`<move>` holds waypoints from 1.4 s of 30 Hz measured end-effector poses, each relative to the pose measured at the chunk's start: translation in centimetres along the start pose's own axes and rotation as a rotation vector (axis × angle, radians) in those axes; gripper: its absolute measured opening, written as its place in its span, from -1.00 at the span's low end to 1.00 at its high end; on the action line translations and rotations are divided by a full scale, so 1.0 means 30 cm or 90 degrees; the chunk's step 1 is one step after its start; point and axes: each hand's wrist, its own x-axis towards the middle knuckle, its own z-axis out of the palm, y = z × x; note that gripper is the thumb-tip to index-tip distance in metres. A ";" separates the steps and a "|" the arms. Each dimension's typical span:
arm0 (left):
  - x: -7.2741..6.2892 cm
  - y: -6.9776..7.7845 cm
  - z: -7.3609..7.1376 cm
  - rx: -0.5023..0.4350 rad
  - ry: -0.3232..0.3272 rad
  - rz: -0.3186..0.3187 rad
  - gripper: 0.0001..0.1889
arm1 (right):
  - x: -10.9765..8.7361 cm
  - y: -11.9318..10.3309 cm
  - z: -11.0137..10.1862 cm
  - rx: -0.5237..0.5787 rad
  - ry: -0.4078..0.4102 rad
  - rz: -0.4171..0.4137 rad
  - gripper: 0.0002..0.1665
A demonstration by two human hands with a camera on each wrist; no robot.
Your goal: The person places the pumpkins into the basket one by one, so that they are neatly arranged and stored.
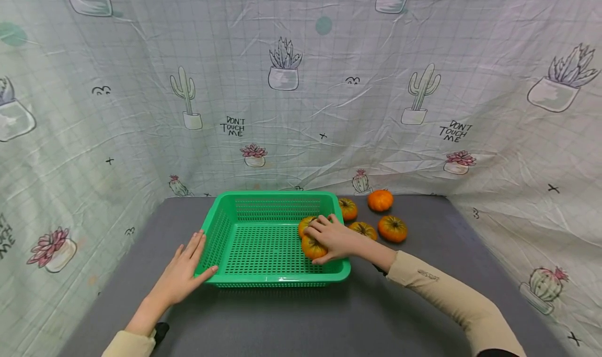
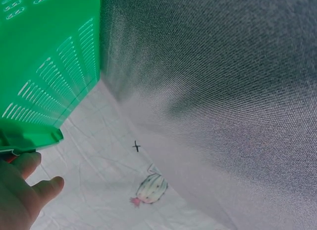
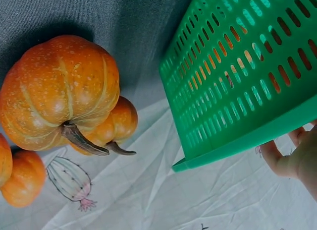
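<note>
A green plastic basket [image 1: 277, 279] with slotted walls sits on the grey table. My left hand [image 1: 181, 273] rests at its left rim, fingers fairly straight and thumb over the front corner; in the left wrist view, fingers [image 2: 27, 163] show at the rim. Reaching over the right rim, my right hand [image 1: 336, 238] grips a small orange pumpkin [image 1: 313, 248] inside the basket. Another pumpkin [image 1: 304, 225] lies just behind it, partly hidden by that hand. In the right wrist view, the basket wall [image 3: 237, 81] covers most of the held pumpkin.
Outside the basket's right side lie several more pumpkins, among them one near the right forearm [image 1: 392, 229] and one by the back cloth [image 1: 380, 200]. A large pumpkin [image 3: 62, 91] with a brown stem shows close in the right wrist view. Printed cloth [image 1: 324, 101] encloses the table's back and sides.
</note>
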 end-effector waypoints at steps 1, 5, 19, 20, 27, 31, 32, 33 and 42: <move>0.000 0.001 -0.001 -0.003 -0.001 -0.001 -0.13 | 0.002 0.001 0.002 -0.006 -0.005 -0.001 -0.20; -0.002 0.003 -0.005 -0.003 -0.003 -0.002 -0.13 | 0.013 0.004 0.010 -0.018 -0.034 -0.004 -0.21; -0.005 0.001 0.001 0.001 0.002 0.004 -0.14 | 0.038 -0.008 0.020 -0.058 -0.119 0.016 -0.14; -0.004 0.001 0.001 0.002 0.003 0.004 -0.14 | 0.038 -0.009 0.020 -0.059 -0.122 0.017 -0.13; -0.003 -0.003 0.003 0.001 0.006 0.005 -0.14 | 0.043 -0.009 0.029 -0.083 -0.151 0.033 -0.09; -0.003 -0.004 0.000 0.002 0.002 0.006 -0.14 | 0.048 -0.011 0.034 -0.103 -0.172 0.044 -0.07; -0.004 -0.004 -0.001 0.001 -0.001 0.005 -0.13 | 0.049 -0.011 0.034 -0.105 -0.175 0.046 -0.06; -0.004 -0.004 -0.001 -0.002 -0.004 0.003 -0.13 | 0.049 -0.012 0.034 -0.104 -0.176 0.047 -0.05; -0.001 -0.005 0.000 0.000 0.004 0.007 -0.14 | 0.058 -0.004 0.052 -0.091 -0.178 0.050 -0.03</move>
